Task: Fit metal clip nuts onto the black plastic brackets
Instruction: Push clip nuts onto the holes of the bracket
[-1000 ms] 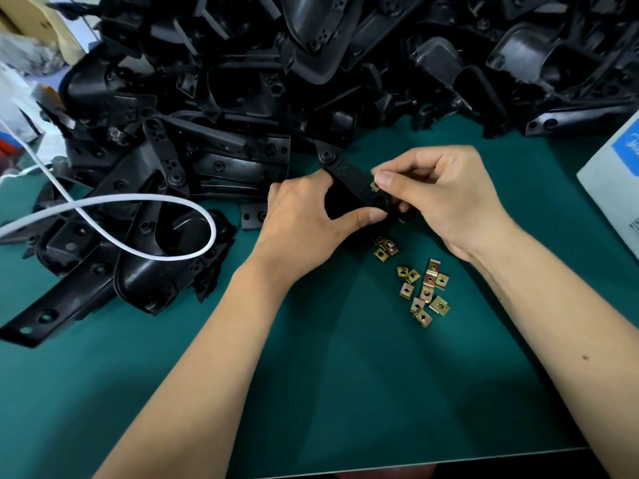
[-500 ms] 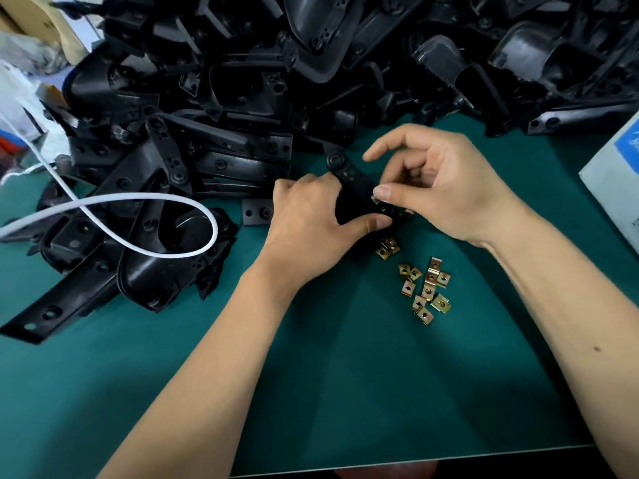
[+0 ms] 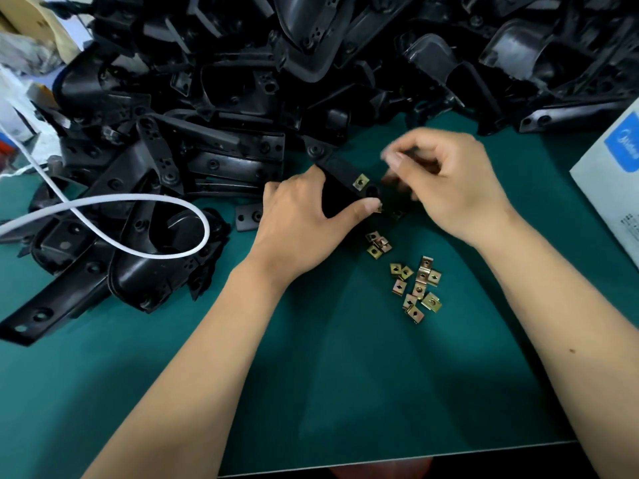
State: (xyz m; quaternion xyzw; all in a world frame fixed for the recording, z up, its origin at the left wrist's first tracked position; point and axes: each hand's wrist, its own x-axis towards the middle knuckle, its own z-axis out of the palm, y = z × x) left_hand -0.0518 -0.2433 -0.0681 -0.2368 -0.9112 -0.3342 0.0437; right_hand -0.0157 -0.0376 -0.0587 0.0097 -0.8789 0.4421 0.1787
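Black plastic bracket (image 3: 340,174) gripped by left hand (image 3: 304,223), long axis far-left to near-right. Brass clip nut (image 3: 360,181) seated. Right hand (image 3: 446,188) just right, fingers curled, blurred; contents unclear. Loose brass clip nuts (image 3: 416,288) near-right, closer to right hand.

The heaped brackets (image 3: 311,81) are black moulded plastic, smooth with a soft gloss that catches highlights on the curved faces. The loose clip nuts (image 3: 416,288) are thin stamped metal with a yellowish, brassy plated sheen, like the one seated on the held bracket (image 3: 340,174). The bench (image 3: 345,392) wears a matt green mat; the cable (image 3: 138,202) is smooth white plastic, the box (image 3: 612,188) coated card.
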